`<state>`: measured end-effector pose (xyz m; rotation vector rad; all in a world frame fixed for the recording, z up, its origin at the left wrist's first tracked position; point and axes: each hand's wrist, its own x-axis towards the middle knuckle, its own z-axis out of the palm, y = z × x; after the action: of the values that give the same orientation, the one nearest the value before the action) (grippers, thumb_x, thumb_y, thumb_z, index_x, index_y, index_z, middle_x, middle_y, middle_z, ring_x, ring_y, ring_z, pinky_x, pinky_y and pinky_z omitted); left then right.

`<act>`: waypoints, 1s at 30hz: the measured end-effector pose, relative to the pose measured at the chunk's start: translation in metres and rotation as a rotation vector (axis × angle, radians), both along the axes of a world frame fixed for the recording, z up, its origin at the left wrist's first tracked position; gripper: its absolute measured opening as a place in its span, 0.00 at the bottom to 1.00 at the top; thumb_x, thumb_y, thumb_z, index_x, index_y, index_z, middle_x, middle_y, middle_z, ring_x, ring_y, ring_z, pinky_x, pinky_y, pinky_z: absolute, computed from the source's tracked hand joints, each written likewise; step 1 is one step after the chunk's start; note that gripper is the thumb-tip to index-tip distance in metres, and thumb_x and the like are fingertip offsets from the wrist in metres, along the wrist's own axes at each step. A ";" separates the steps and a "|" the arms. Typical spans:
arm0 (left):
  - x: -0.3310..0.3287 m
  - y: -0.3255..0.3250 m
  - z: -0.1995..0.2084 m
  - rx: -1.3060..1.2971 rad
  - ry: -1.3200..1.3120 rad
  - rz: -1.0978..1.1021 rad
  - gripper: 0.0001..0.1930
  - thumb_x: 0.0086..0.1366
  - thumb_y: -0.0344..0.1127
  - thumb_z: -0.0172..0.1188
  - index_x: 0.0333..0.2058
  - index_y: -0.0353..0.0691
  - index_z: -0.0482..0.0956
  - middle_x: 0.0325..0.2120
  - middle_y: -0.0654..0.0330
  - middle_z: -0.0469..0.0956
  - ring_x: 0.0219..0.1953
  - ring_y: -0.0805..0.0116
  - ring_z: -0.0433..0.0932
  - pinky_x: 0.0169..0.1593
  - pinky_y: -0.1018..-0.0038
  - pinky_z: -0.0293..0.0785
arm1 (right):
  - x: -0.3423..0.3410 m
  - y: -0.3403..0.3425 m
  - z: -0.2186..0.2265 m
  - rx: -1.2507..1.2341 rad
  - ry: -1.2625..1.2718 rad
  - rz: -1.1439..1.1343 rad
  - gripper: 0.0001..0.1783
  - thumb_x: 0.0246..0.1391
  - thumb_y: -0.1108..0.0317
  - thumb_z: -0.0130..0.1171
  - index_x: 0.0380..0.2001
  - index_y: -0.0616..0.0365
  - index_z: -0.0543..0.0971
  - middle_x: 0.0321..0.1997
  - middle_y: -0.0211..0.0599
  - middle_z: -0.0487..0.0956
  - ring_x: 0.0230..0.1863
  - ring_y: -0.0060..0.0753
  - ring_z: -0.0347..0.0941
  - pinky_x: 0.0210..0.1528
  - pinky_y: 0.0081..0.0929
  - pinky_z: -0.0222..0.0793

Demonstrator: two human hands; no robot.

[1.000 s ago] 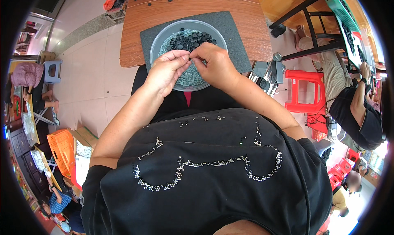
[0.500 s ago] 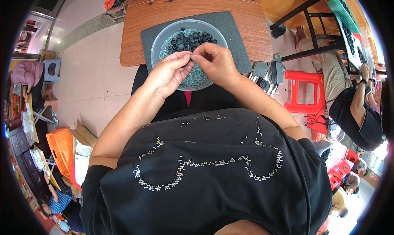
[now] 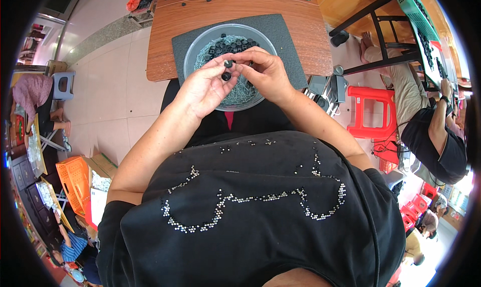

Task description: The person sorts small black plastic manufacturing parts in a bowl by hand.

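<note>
Both my hands meet over a round translucent basin [image 3: 189, 61], which holds silvery screws [image 3: 239, 95] and a heap of small black round caps [image 3: 240, 45]. My left hand [image 3: 205, 89] pinches one black cap [image 3: 228, 64] between thumb and fingers. Another black cap [image 3: 226, 76] lies against its curled fingers. Close to the pinched cap, the thumb and forefinger of my right hand [image 3: 265, 76] are pressed together. What they hold, if anything, is too small to make out.
The basin stands on a dark grey mat [image 3: 290, 61] on a wooden table [image 3: 225, 9]. Loose caps lie along its far side. A red stool [image 3: 371, 111] stands at right, near a seated person [image 3: 431, 136]. Orange crates [image 3: 75, 184] are at left.
Black caps now show in my left hand, where the fingers hid them before. My right hand has shifted slightly, its fingers stretching further over the caps.
</note>
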<state>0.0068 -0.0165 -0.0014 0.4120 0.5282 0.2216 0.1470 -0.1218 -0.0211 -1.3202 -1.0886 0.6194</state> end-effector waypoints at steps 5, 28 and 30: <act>0.002 -0.006 0.004 0.065 -0.018 -0.006 0.14 0.66 0.27 0.45 0.50 0.34 0.66 0.45 0.57 0.69 0.46 0.71 0.71 0.53 0.71 0.71 | -0.004 -0.005 0.009 -0.042 -0.073 0.027 0.12 0.48 0.76 0.62 0.39 0.59 0.81 0.36 0.31 0.76 0.35 0.17 0.70 0.33 0.15 0.67; 0.004 -0.015 0.010 0.864 0.162 0.058 0.18 0.64 0.19 0.45 0.53 0.32 0.69 0.50 0.53 0.72 0.53 0.68 0.71 0.58 0.74 0.66 | -0.011 -0.014 0.040 -0.199 -0.394 -0.056 0.08 0.47 0.72 0.61 0.31 0.65 0.79 0.31 0.47 0.79 0.30 0.45 0.78 0.30 0.32 0.72; 0.004 -0.017 0.008 0.961 0.147 0.061 0.18 0.64 0.18 0.44 0.53 0.32 0.69 0.49 0.53 0.72 0.53 0.68 0.71 0.57 0.74 0.66 | -0.011 -0.014 0.040 -0.236 -0.385 -0.056 0.08 0.47 0.71 0.61 0.30 0.65 0.79 0.30 0.47 0.79 0.29 0.45 0.78 0.30 0.33 0.72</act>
<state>0.0111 -0.0331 0.0068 1.3548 0.5552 0.5059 0.1364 -0.1356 0.0191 -1.7178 -1.3118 0.4718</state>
